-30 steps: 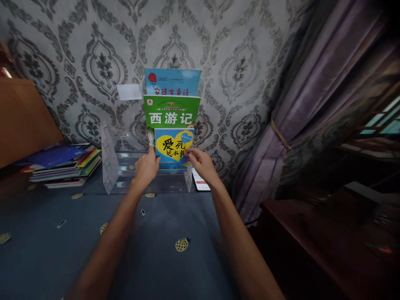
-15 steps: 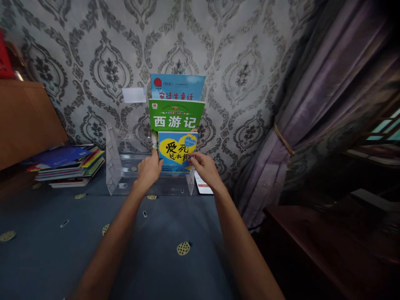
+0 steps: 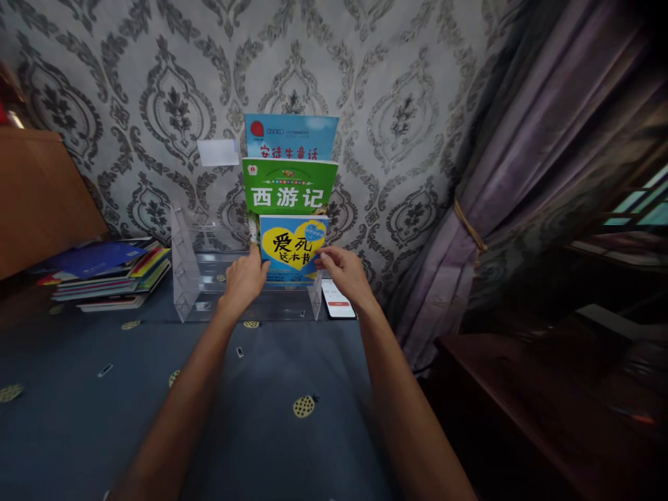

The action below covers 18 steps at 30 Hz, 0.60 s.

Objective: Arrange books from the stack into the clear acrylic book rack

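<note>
A small blue book (image 3: 295,241) with a yellow heart on its cover stands upright in a clear plastic rack (image 3: 185,271). My left hand (image 3: 243,280) is closed at the book's left edge, thumb on the front and index finger pointing up. At the right edge, the fingers of my right hand (image 3: 344,273) pinch the same book. Behind it rises a green book (image 3: 289,184) with white lettering, partly covered. Farther back, the top of a light blue book (image 3: 292,133) with red lettering shows.
A pile of books and magazines (image 3: 112,271) lies left of the rack, near a brown box-like panel (image 3: 44,191). Right of the rack is a phone (image 3: 338,300). A blue cloth (image 3: 261,417) covers the table. A purple curtain (image 3: 449,278) hangs at the right.
The view has shifted slightly, so everything sits a little farther left and higher. Both hands keep their places on the small blue book.
</note>
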Available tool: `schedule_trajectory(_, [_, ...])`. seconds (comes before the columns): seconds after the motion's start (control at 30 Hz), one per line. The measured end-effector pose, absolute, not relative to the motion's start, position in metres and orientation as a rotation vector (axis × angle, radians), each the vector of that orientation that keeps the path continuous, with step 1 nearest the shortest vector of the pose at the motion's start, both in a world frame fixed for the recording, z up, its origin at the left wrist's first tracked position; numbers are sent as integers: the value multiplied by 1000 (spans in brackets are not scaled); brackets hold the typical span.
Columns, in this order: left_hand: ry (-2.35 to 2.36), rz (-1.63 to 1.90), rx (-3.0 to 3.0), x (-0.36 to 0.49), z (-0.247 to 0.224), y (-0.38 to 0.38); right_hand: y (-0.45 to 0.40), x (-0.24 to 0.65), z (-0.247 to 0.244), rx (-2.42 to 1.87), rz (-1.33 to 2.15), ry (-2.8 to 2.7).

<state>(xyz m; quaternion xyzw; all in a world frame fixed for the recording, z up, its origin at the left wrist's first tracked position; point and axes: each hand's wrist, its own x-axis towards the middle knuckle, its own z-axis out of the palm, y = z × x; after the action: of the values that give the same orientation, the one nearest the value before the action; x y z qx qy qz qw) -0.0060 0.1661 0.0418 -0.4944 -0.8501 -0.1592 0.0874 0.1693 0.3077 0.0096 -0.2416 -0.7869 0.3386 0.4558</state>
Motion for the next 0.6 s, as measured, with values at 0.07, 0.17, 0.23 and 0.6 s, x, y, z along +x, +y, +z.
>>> schedule_trajectory(0.07, [-2527, -475, -1473, -6, 42, 166, 307, 169, 10, -584, 851, -1936])
schedule_trajectory(0.17, [-2524, -482, -1471, -7, 43, 165, 307, 169, 10, -572, 854, -1941])
schedule_trajectory(0.23, [-2522, -487, -1469, -7, 43, 164, 307, 169, 10, -573, 857, -1945])
schedule_trajectory(0.6, [-2520, -495, -1497, -8, 46, 161, 301, 169, 15, -549, 890, -1977])
